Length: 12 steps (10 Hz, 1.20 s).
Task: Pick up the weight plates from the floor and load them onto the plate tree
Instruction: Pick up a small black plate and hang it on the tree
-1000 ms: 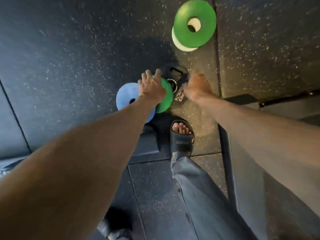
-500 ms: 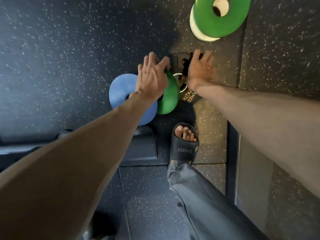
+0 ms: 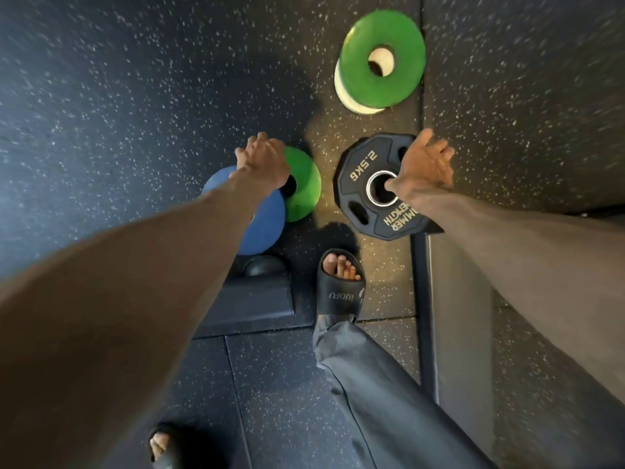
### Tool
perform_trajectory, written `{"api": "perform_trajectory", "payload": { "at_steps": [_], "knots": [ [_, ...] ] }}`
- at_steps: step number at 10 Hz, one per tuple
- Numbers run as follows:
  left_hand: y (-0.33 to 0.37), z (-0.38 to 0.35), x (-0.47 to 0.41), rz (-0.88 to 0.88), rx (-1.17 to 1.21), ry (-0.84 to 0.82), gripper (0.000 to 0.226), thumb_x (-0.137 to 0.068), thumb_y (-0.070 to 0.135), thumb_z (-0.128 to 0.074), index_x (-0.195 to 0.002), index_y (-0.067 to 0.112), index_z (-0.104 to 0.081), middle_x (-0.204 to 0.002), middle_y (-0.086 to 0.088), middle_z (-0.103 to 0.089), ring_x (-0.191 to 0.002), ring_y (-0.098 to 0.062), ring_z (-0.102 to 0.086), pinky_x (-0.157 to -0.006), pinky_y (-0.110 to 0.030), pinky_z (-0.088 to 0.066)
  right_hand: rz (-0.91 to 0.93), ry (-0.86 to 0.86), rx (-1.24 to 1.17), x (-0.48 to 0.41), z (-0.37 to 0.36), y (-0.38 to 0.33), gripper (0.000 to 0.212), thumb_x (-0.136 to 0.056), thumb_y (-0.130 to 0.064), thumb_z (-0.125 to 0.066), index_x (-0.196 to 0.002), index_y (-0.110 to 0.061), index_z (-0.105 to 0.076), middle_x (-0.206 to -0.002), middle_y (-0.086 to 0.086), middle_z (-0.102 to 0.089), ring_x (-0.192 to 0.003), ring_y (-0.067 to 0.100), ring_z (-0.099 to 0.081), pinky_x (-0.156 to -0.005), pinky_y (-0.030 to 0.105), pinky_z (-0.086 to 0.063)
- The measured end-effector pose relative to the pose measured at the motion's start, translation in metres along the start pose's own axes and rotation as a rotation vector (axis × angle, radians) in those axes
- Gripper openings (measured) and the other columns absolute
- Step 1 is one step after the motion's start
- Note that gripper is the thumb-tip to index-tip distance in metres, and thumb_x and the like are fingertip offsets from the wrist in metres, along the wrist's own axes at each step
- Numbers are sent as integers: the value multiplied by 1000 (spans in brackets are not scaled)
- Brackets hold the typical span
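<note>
A black 2.5 kg plate (image 3: pixel 363 170) is held a little off the speckled floor by my right hand (image 3: pixel 424 165), thumb in its steel centre hole and fingers over its far edge. My left hand (image 3: pixel 262 159) curls over the rim of a small green plate (image 3: pixel 304 187), which is tilted against a blue plate (image 3: pixel 262 225); my forearm hides part of both. Farther away a larger green plate (image 3: pixel 402 38) lies flat on a white plate (image 3: pixel 343 94). Whether the dark block with a rounded knob (image 3: pixel 263 267) below the blue plate belongs to the plate tree I cannot tell.
My right foot in a black slide (image 3: pixel 340 292) stands just below the black plate, with a grey trouser leg behind it. My other foot (image 3: pixel 162 445) is at the bottom edge. A dark raised platform edge (image 3: pixel 421 299) runs down the right side.
My right hand has taken hold of the black plate and pulled it right, away from the small green plate, so its whole face shows. My left hand stays on the small green plate.
</note>
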<state>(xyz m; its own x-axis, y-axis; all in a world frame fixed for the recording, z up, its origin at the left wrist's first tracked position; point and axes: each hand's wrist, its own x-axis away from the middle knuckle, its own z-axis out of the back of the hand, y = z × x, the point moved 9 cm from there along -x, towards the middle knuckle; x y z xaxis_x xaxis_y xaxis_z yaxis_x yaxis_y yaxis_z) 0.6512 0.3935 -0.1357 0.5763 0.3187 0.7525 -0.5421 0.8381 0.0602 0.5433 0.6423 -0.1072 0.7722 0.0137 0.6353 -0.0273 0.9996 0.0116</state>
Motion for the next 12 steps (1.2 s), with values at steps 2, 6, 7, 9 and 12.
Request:
{"api": "perform_trajectory", "payload": {
  "at_steps": [2,6,7,9,12],
  "knots": [
    [21,10,75,162,495,-101,41,-100,13,-42,-139,6,-52,-143,-19,-50,-133,-35,-46,-110,-41,-39,-160,-21,-62,58,80,44,100,-64,-27,-92,-139,-5,-28,-140,26,-39,-129,40,-39,-100,47,-46],
    [-14,114,388,467,1121,-135,73,-89,57,-60,-131,-3,-54,-128,-17,-62,-114,-36,-62,-97,-49,-53,-188,-168,-425,367,223,4,125,-72,-41,-86,-154,4,-2,-146,26,-40,-133,40,-44,-104,39,-44],
    [-52,139,455,434,1131,-17,60,-87,50,-68,-122,1,-62,-120,-16,-67,-110,-34,-65,-95,-48,-54,-168,-184,-478,453,244,-6,124,-68,-48,-84,-152,5,-10,-141,22,-51,-130,38,-50,-104,42,-47],
    [-97,167,561,213,1160,89,45,-77,58,-71,-86,14,-68,-103,-13,-73,-97,-31,-70,-87,-52,-58,-160,-117,-605,598,260,1,112,-73,-46,-82,-149,6,-20,-140,18,-53,-129,33,-53,-102,39,-47],
    [-144,185,729,74,1159,276,50,-92,50,-61,-111,4,-67,-110,-13,-69,-99,-28,-68,-78,-35,-57,-91,5,-836,765,257,15,119,-65,-47,-90,-147,6,-22,-145,17,-49,-134,30,-49,-108,40,-43]
  ]
}}
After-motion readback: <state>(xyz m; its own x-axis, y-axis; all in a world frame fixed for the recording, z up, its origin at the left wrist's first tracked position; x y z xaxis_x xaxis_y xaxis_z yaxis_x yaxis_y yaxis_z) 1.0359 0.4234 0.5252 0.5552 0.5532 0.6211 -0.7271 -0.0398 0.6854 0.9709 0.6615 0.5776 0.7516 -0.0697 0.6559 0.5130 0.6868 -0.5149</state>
